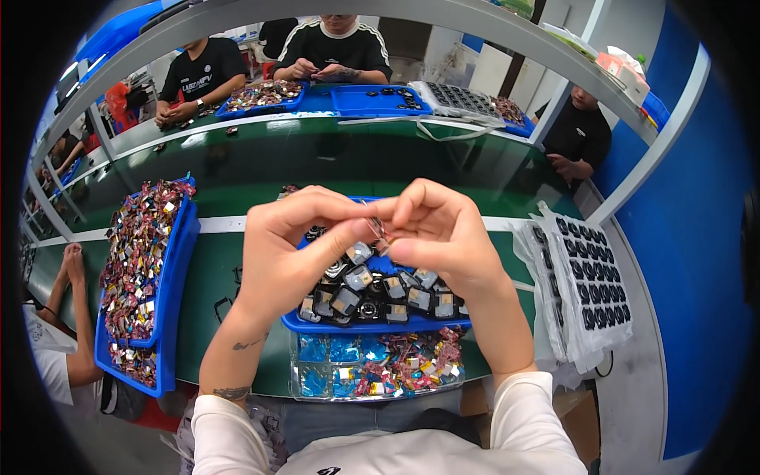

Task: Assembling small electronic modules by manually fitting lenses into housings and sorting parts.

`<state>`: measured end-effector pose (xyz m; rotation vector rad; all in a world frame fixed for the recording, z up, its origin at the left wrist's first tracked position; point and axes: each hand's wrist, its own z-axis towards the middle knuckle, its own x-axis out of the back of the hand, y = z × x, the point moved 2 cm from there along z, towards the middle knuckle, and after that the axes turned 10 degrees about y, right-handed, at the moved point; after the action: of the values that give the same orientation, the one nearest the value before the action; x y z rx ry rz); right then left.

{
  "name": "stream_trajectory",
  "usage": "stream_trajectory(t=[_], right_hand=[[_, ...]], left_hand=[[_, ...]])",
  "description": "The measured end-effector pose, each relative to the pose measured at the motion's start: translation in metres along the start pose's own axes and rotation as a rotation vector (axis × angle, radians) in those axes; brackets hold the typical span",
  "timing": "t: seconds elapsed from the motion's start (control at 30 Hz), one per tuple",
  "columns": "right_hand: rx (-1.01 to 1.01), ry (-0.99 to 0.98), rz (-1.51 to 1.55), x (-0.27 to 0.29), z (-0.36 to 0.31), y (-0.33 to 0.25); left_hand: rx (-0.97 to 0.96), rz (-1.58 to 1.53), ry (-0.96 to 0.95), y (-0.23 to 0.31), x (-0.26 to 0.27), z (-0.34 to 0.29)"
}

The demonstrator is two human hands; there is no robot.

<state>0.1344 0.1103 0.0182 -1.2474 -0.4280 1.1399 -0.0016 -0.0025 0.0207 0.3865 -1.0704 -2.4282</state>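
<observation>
My left hand (281,249) and my right hand (451,241) meet in front of me, thumbs and forefingers pinched on a small reddish circuit board (378,230). Fingers cover much of the board, so its details are hidden. Beneath my hands lies a blue tray (443,324) holding several black square housings (368,309), many with a grey block inside. Closer to me, a clear compartmented tray (297,388) contains shiny blue pieces (313,348) and a heap of red circuit boards with small silvery and yellow parts (419,360).
Left stands a long blue bin (184,261) piled with red boards. Stacked white trays of black parts (590,277) lie to the right. Across the green belt (309,150), people work beside more blue trays (340,103). A grey frame (443,39) arches overhead; a co-worker's hands (71,265) are at far left.
</observation>
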Motion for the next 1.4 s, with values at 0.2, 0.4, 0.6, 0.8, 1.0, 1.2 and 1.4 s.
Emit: stream_trajectory(t=[0.2,0.4,0.6,0.8,1.0,1.2,1.4], right_hand=[[0.042,0.132,-0.041,0.01,0.004,0.0],[0.328,0.183,-0.237,0.019,0.003,-0.009],[0.339,0.204,-0.323,0.017,0.0,-0.006],[0.366,0.236,-0.405,0.017,0.0,-0.006],[0.406,0.247,-0.491,0.027,0.002,-0.008],[0.289,0.143,-0.308,0.027,0.003,0.0],[0.068,-0.008,0.004,0.022,0.005,0.014]], left_hand=[[-0.184,0.276,0.009,-0.003,-0.008,-0.001],[0.11,0.166,-0.033,-0.016,-0.008,0.003],[0.112,0.118,-0.003,-0.008,-0.015,0.001],[0.139,0.089,-0.081,-0.015,-0.009,0.002],[0.133,0.053,-0.022,-0.016,-0.009,-0.001],[0.219,0.098,-0.133,-0.015,-0.011,-0.001],[0.232,-0.008,-0.18,-0.014,-0.015,-0.002]])
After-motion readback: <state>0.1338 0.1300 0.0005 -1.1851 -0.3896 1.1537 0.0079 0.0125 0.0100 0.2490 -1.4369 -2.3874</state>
